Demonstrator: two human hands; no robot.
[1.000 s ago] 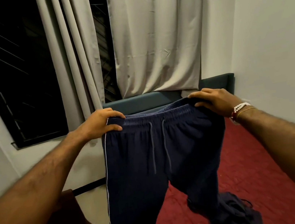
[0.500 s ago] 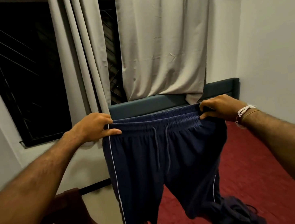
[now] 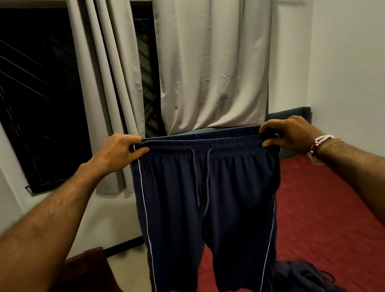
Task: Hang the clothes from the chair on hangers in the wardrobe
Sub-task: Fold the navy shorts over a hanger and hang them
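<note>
The shorts (image 3: 207, 205) hang in the middle, held up by the waistband: the left hand (image 3: 116, 154) grips its left end, the right hand (image 3: 289, 134) its right end. Below the left forearm, at lower left, stands the chair (image 3: 82, 285). The bed (image 3: 320, 214) lies to the right, behind the shorts, with a crumpled garment (image 3: 304, 281) on it beside the shorts' right leg. The headboard (image 3: 288, 116) is at the bed's far end. Behind everything, a window (image 3: 31, 94) is at left and a curtain (image 3: 213, 56) hangs directly behind the waistband.
</note>
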